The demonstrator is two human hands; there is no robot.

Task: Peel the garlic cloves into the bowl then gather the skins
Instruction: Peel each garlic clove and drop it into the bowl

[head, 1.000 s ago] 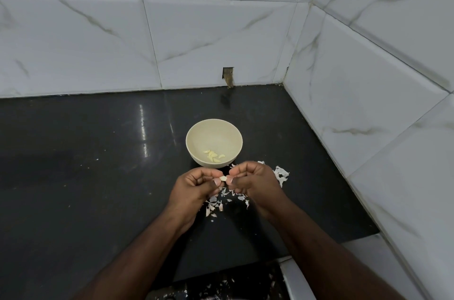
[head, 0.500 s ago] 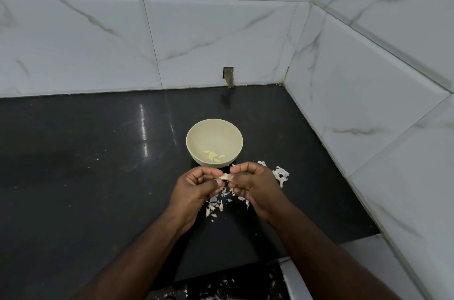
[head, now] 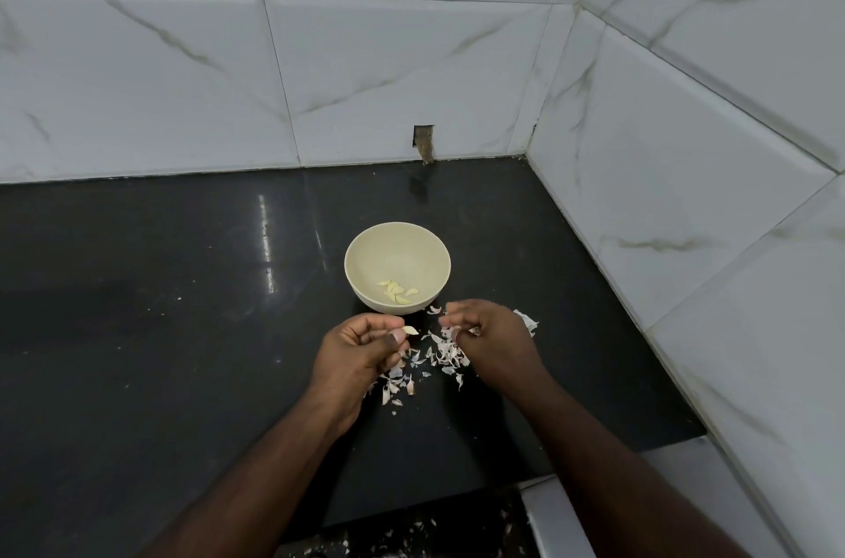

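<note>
A glossy black tabletop fills the left and middle of the frame, with a streak of reflected light left of centre and a few pale specks scattered on it. Behind it, across the upper frame, stands a wall of white marble-veined tiles, with a small dark rectangular hole at its foot above centre. In the middle of the frame a cream bowl sits on the tabletop, with several peeled garlic cloves lying in its bottom. Just below the bowl, the left hand has its fingers curled, pinching a single garlic clove at the tips. Loose papery skins lie strewn on the tabletop between and beneath the two hands, and one larger piece shows past the right hand. The right hand, apart from the left, has its fingers bent and seems to pinch a scrap of skin. A second tiled wall runs down the right side, meeting the first in a corner at upper right.
</note>
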